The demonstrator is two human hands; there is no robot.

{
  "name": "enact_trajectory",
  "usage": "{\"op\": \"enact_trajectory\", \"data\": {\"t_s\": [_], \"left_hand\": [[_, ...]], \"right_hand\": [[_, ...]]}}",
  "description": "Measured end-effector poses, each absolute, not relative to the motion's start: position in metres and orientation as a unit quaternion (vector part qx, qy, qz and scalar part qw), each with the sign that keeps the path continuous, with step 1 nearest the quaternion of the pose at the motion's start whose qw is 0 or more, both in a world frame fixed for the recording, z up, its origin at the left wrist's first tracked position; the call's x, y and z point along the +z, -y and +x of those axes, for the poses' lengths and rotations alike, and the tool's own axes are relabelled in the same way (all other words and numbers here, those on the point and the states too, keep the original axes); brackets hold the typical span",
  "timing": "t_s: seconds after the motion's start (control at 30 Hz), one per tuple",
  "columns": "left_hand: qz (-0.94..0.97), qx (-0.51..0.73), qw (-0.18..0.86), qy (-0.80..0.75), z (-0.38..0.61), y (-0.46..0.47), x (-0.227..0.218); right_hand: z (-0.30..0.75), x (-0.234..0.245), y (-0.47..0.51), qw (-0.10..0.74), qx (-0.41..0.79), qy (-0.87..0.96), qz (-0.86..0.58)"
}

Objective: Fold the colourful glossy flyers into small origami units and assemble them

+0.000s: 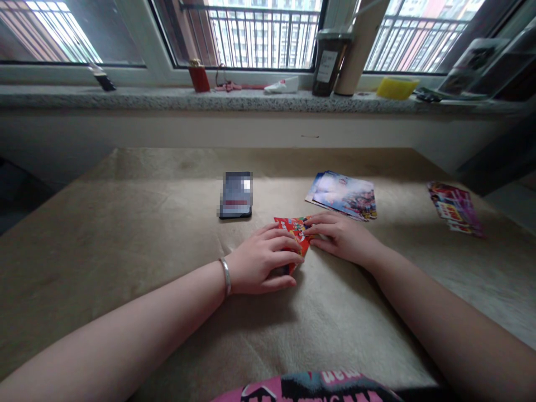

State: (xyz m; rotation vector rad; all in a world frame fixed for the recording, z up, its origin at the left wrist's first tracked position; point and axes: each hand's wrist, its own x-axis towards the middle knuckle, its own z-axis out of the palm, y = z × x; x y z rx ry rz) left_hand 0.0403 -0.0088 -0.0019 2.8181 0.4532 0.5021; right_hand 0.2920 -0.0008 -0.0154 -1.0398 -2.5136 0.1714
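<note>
A red printed paper [300,228] with colourful figures lies on the table, creased or folded, with one corner pointing toward me. My left hand [266,259] rests over its left part with the fingers stretched out and spread. On the wrist is a silver bangle [226,276]. From the right, my right hand [341,234] touches the paper's right edge with extended fingertips, the fingers slightly apart. Both hands cover much of the paper, so its full shape is hidden.
A phone [235,194] lies beyond my left hand. Large picture cards [345,192] are stacked behind my right hand, and red-purple cards [455,208] lie far right. A dark jar [328,64], a red container [199,76] and yellow tape [397,87] stand on the windowsill [159,100].
</note>
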Motion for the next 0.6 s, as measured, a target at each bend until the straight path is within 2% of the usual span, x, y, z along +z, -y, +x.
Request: {"op": "enact_trajectory", "data": {"t_s": [0.33,0.43,0.6], "left_hand": [[0.972,0.135,0.075,-0.178,0.0399,0.0128,-0.0071],[0.969,0.137,0.068,-0.193,0.0410,0.0127,-0.0091],[0.970,0.143,0.054,-0.187,0.0405,0.0121,-0.0085]], "right_hand": [[0.2900,-0.0103,0.0047,0.151,-0.016,0.874,-0.461],[0.2895,-0.0109,0.0048,0.157,-0.016,0.870,-0.467],[0.2852,-0.0118,0.0045,0.197,0.033,0.896,-0.396]]}}
